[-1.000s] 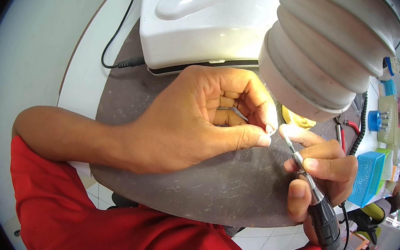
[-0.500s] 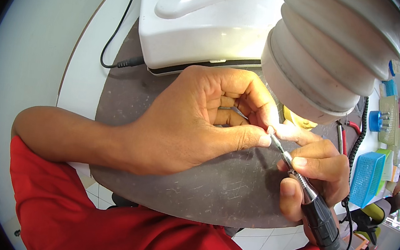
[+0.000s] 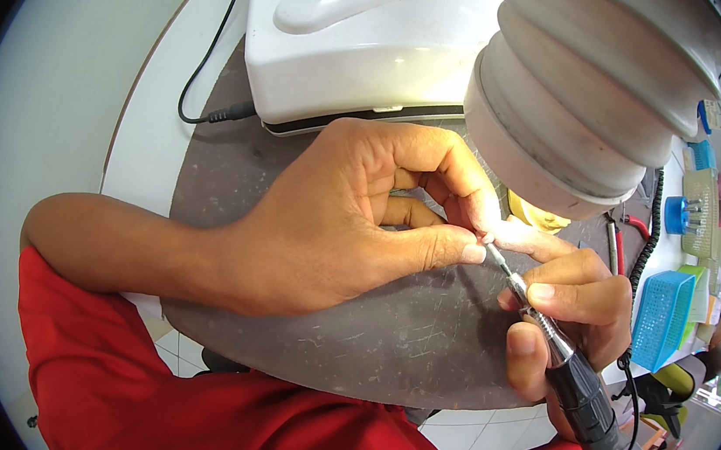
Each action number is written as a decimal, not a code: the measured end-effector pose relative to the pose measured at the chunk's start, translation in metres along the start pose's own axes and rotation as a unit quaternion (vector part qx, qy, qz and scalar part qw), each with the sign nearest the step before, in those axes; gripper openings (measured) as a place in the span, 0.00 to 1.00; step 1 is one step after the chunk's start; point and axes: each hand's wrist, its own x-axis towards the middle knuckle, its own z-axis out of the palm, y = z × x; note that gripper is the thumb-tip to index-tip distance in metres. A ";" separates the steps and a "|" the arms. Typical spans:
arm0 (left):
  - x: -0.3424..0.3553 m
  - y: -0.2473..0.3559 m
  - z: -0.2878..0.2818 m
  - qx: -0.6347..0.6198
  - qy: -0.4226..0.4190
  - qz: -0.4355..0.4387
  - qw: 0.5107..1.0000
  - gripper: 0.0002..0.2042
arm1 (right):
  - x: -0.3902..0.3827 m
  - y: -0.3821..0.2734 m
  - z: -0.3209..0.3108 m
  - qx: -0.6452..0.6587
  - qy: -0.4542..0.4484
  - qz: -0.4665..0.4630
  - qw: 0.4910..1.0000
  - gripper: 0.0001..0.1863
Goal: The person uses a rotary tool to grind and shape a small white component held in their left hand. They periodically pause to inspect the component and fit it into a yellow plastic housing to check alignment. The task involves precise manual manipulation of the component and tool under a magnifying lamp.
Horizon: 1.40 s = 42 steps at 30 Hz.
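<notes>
Since a second ago, we see that the right hand has moved leftward, carrying the rotary handpiece with it, so that its slim tip now reaches the small pale piece; earlier we saw a gap between them. The left hand has hardly shifted.

Taking the ribbed duct as our landmark, we find the piece just below the left edge of its end rim, pinched between left thumb and forefinger; the piece is too small for us to tell its shape. The right hand, below the duct, grips the handpiece by its shiny metal neck, the forefinger stretched toward the left fingertips. The handpiece's thick, dark body slants down and right, away from the duct.

The duct itself is off-white, with deep rounded folds. Left of it we see a smooth, glossy white housing with a moulded raised form on top. Below the duct spreads the grey, scratched counter, its near edge curved; a lumpy yellow object lies just beneath the duct's rim. Right of the duct we note a perforated blue basket.
</notes>
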 end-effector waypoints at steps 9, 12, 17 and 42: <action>-0.001 0.001 0.000 -0.009 0.014 -0.002 1.000 0.17 | -0.001 -0.002 -0.001 0.009 -0.004 0.008 1.000 0.16; 0.001 -0.001 -0.002 0.029 -0.003 0.030 0.999 0.17 | 0.001 -0.005 -0.004 0.023 0.025 0.006 0.999 0.16; 0.001 0.000 -0.001 0.013 0.005 0.016 1.000 0.17 | 0.004 0.001 -0.003 0.007 0.068 -0.045 0.997 0.17; 0.002 -0.001 -0.001 -0.043 -0.004 -0.015 0.999 0.19 | 0.002 -0.002 0.004 -0.023 0.013 -0.027 0.999 0.14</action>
